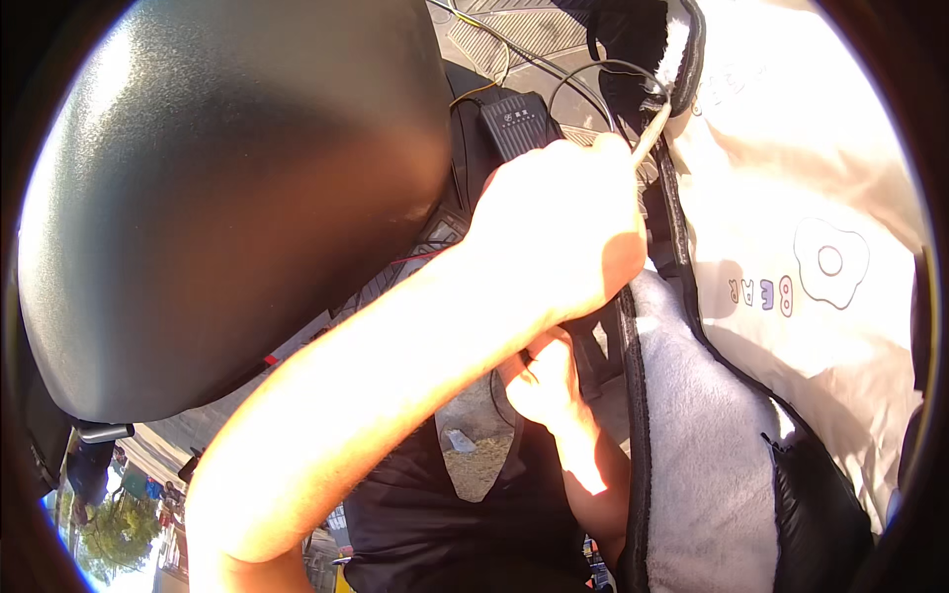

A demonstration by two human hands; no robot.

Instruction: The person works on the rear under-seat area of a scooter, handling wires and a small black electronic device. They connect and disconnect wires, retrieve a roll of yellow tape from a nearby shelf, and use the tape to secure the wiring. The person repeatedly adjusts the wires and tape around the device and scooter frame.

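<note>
My left hand (563,217), glaring in the sun, reaches across from the lower left with its fingers curled into a fist. A thin pale strip (650,136) sticks out above it toward the dark edging of a cream, fleece-lined cover (761,198); I cannot tell what it is. Below and partly behind that wrist is my right hand (547,381), its fingers bent together; what they grip is hidden. A thin black cable (497,390) curves beside the right hand. Just beyond my left hand lies a ribbed black box (516,124) with wires (554,71) near it.
A large black padded seat (257,188) fills the upper left. Ridged dark floor mat (524,35) shows at the top. Grey fleece lining (702,455) and a black padded piece (820,514) lie at the lower right. Distant people and a tree (119,529) appear lower left.
</note>
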